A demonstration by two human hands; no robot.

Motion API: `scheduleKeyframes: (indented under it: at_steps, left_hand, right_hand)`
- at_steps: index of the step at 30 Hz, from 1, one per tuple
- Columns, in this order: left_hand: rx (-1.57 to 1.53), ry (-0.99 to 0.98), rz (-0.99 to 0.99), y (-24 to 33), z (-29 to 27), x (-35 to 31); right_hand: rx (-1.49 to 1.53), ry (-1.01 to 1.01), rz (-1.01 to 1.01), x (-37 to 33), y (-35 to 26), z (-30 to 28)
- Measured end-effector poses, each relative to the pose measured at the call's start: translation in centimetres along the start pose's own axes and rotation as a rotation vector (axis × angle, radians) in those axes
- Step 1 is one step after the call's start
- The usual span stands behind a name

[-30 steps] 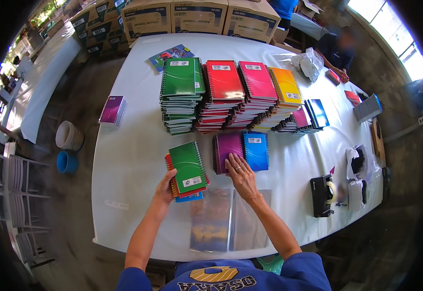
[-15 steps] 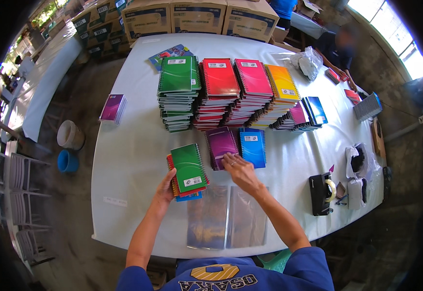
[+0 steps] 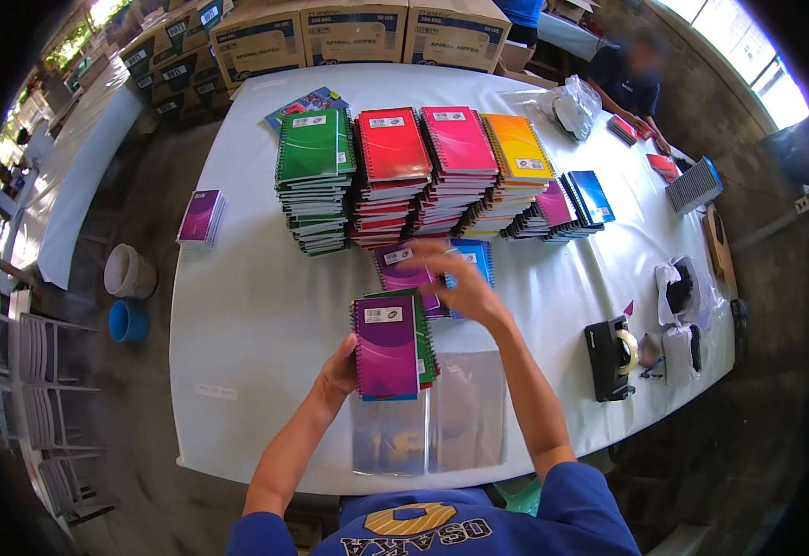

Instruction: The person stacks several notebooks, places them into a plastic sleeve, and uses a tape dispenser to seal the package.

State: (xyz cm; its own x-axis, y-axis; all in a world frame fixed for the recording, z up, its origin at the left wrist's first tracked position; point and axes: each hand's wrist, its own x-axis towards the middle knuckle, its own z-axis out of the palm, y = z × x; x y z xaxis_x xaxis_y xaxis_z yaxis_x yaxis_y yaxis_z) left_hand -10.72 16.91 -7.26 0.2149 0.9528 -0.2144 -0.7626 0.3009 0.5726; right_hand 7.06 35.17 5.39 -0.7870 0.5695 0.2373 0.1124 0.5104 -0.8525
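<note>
My left hand (image 3: pixel 337 369) grips a small stack of spiral notebooks by its left edge, above the near middle of the table. A purple notebook (image 3: pixel 386 347) lies on top, with a green notebook (image 3: pixel 426 352) beneath it and red and blue edges showing lower down. Blurred by motion, my right hand (image 3: pixel 460 283) hovers with fingers stretched out and nothing in them. Under it are a purple notebook pile (image 3: pixel 393 271) and a blue notebook pile (image 3: pixel 478 255), both partly covered by the hand. Clear plastic sleeves (image 3: pixel 465 408) lie flat nearest me.
Tall piles of green (image 3: pixel 315 153), red (image 3: pixel 393 148), pink (image 3: pixel 460 144) and yellow notebooks (image 3: pixel 518 153) stand beyond my hands. A black tape dispenser (image 3: pixel 608 361) sits at the right. Another person (image 3: pixel 631 83) works at the far right corner. Cartons (image 3: pixel 353 32) line the back.
A purple notebook now lies on the green one in my left hand, and that stack has shifted right. My right hand has risen off the purple pile, toward the back.
</note>
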Motion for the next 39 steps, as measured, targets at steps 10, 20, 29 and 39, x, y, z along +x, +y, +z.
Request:
scheduleKeyframes:
  at_steps: [10, 20, 29, 39]
  left_hand:
    - [-0.054, 0.092, -0.001, -0.5, 0.4, 2.2]
    - [-0.064, -0.088, -0.122, -3.8, 3.2, 6.1]
    - [-0.164, 0.019, -0.222, -9.5, 8.6, 7.8]
    - [0.039, 0.063, -0.168, -9.1, 10.0, 9.7]
  right_hand:
    - [-0.685, 0.439, 0.862, -6.5, 8.0, -3.8]
    - [-0.469, -0.697, -0.131, -1.0, -7.9, -11.5]
    - [-0.715, 0.516, 0.240, -4.1, 9.2, -25.7]
    - [-0.655, 0.721, 0.606, -6.4, 16.0, -36.0]
